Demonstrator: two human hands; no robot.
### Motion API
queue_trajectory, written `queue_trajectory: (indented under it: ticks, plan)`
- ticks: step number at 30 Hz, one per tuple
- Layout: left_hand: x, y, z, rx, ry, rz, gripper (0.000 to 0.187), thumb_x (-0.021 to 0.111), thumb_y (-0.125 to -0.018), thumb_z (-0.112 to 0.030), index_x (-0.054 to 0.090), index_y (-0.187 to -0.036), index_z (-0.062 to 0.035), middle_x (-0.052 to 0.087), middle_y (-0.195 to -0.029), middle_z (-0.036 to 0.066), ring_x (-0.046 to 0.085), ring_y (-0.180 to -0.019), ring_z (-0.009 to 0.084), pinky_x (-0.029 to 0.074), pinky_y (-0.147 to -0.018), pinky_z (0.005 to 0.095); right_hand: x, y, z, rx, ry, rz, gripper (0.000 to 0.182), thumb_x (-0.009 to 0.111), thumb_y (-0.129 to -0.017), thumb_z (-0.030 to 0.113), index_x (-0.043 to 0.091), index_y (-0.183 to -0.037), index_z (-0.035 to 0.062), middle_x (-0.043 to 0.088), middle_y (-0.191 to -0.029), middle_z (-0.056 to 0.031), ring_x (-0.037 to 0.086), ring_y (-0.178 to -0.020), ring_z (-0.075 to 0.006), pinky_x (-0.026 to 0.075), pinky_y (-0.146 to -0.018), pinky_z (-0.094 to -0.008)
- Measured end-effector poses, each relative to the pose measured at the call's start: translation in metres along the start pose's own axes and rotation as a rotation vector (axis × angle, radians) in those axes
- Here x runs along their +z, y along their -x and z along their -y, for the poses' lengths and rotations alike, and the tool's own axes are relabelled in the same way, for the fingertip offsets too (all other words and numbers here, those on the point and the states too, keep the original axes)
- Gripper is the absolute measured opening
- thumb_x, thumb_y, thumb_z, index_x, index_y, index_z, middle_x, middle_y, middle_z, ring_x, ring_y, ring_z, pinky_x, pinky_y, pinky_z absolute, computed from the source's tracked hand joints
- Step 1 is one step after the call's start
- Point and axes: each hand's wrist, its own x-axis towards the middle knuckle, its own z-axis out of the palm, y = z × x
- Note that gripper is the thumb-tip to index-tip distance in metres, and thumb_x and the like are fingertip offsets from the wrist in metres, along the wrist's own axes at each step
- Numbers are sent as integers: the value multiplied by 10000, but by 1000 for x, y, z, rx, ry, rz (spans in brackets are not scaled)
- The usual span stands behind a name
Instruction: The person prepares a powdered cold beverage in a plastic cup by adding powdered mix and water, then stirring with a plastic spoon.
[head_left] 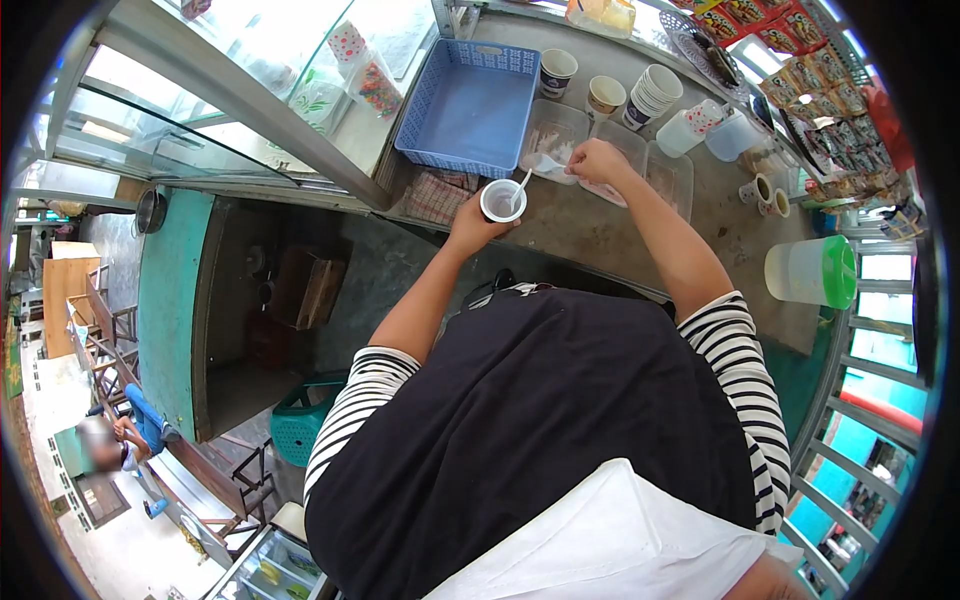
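My left hand (470, 226) is wrapped round a small white-rimmed cup (503, 203) above the counter's front edge. A white plastic spoon (521, 188) stands tilted in that cup. Between the fingers of my right hand (602, 163) is the handle of another white spoon (547, 164). Its bowl hangs over the near end of a clear plastic tub (572, 122) with whitish pieces inside. Beside it stand a second clear tub (628, 143), partly hidden by my right hand, and a third tub (682, 192). Whether the spoon carries anything I cannot make out.
A blue plastic basket (470, 105) stands left of the tubs, near a checked cloth (440, 196). Paper cups (557, 72) and a cup stack (655, 95) line the back. A green-lidded container (812, 273) stands right; sachets (820, 85) hang above. A person (135, 430) sits far left.
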Motion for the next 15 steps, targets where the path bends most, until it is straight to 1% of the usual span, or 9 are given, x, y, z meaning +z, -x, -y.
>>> queue_trajectory:
  ticks: [2,3,4,5,8,10,11,12,15]
  plan:
    - [1,-1,-4,-3,13,-1,647,910,-709,-199,612,-1259,-34,703,-1153,73,655,-1079,175,501,-956,335,-1,0,-9,14,-96,-10,199,769,-835,257,778,-917,77,728,-710,-38,690,-638,-124,532,-658,-309]
    - [1,-1,-4,-3,51,8,667,910,-708,-199,600,-1274,-31,695,-1170,75,645,-1101,177,493,-971,338,1,-4,-19,17,-97,-15,199,769,-835,257,778,-917,77,728,-710,-38,690,-638,-124,532,-658,-309]
    - [2,-2,-3,-4,90,16,687,909,-707,-199,588,-1289,-27,688,-1187,78,636,-1124,178,485,-985,341,4,-9,-30,-28,-144,-42,193,765,-842,227,772,-916,49,732,-722,-44,688,-643,-116,527,-656,-299]
    - [3,-2,-3,0,89,18,687,909,-707,-199,588,-1289,-27,688,-1187,78,636,-1124,178,485,-985,341,6,-13,-40,-75,-191,-68,187,760,-849,197,766,-915,22,736,-733,-50,685,-649,-108,522,-654,-289]
    - [8,-6,-3,4,27,38,657,885,-719,-187,580,-1283,-45,700,-1143,76,655,-1067,175,503,-944,341,-7,5,-38,-101,-307,-86,171,756,-858,157,758,-912,-6,732,-747,-51,677,-663,-98,511,-642,-274]
    - [13,-10,-8,-22,-43,96,666,885,-714,-208,580,-1284,-50,693,-1167,95,651,-1085,187,500,-945,345,-12,4,-48,-110,-314,-91,174,758,-859,164,759,-917,-1,730,-758,-46,672,-668,-97,508,-641,-269]
    - [15,-15,-9,-48,-34,144,716,898,-719,-264,575,-1321,-51,683,-1211,102,629,-1152,205,476,-998,359,-14,4,-52,-119,-323,-91,177,760,-860,171,759,-921,5,728,-769,-40,667,-673,-96,506,-639,-264]
    - [19,-17,-12,-47,-34,143,716,898,-719,-264,575,-1321,-51,683,-1211,102,629,-1152,205,476,-998,359,-17,6,-53,-120,-321,-92,177,760,-860,171,759,-921,5,728,-769,-40,667,-673,-96,506,-639,-264]
    - [31,-22,-19,51,-176,109,761,894,-714,-325,562,-1337,-42,673,-1252,154,632,-1190,277,465,-1024,385,-29,14,-53,-91,-378,-80,183,764,-860,178,758,-927,8,721,-779,-29,661,-689,-94,505,-646,-260]
